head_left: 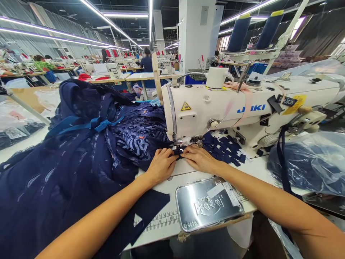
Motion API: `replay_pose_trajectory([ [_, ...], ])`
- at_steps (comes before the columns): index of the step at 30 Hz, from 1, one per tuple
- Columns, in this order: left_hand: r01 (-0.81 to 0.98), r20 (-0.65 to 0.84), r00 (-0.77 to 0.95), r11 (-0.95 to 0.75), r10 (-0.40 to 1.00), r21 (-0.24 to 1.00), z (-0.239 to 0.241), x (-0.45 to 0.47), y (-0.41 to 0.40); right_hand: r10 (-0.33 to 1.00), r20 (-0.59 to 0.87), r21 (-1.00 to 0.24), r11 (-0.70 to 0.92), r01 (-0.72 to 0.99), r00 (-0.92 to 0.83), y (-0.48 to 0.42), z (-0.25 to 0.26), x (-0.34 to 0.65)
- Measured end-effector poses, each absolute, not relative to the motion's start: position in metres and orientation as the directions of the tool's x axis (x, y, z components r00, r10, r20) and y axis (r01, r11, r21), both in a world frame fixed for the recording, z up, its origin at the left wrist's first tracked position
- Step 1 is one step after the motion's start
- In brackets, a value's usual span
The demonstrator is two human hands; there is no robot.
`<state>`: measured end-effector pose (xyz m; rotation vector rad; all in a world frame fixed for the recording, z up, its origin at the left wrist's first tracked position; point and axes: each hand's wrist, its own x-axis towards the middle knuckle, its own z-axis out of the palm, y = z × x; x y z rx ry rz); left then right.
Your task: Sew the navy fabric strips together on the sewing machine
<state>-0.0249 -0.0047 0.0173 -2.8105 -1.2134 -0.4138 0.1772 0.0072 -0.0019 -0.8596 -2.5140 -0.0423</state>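
Under the needle end of the white sewing machine (242,108), the left hand (161,166) and the right hand (201,159) meet over one small fold of the navy fabric (81,162), fingertips almost touching each other. Each grip is narrow: the fingers are curled down and pinch the cloth edge against the worktop (253,163) just in front of the presser foot, though the exact pinch is partly hidden by the knuckles. The bulk of the garment lies heaped to the left of the machine, spilling over the worktop edge, with a blue ribbon (88,126) tied across it. The cloth looks thin, soft and limp, with a lacy pattern, so it should weigh little in the fingers, but the hanging mass would likely drag on the held edge and pull it askew. It probably creases and slides easily, and the open pattern could snag. The best hold seems to be right at the edge, close on both sides of the needle, with flat fingers rather than a hard squeeze. A heap of cut pieces (226,149) lies just beyond the right hand, a metal tin (207,205) sits between the forearms, and a plastic bag (312,165) of dark cloth rests further right.
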Motion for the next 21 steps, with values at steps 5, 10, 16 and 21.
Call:
replay_pose_trajectory([
  [5, 0.725, 0.206, 0.666, -0.687, 0.717, 0.049, 0.0168, -0.025, -0.0044, 0.525, 0.485, -0.237, 0.849, 0.473, -0.7, 0.0132, -0.0054, 0.1863],
  [10, 0.719, 0.202, 0.68, -0.695, 0.704, -0.001, 0.0176, -0.0256, -0.0073, 0.441, 0.506, -0.083, 0.88, 0.468, -0.741, 0.0133, -0.0041, 0.1878],
  [16, 0.683, 0.188, 0.724, -0.728, 0.664, -0.058, 0.0165, -0.0278, -0.0119, 0.414, 0.49, 0.013, 0.877, 0.481, -0.768, 0.0098, -0.001, 0.183],
  [21, 0.672, 0.163, 0.731, -0.741, 0.662, -0.005, 0.019, -0.033, -0.0095, 0.417, 0.498, -0.019, 0.882, 0.471, -0.76, 0.0086, -0.0016, 0.1809],
])
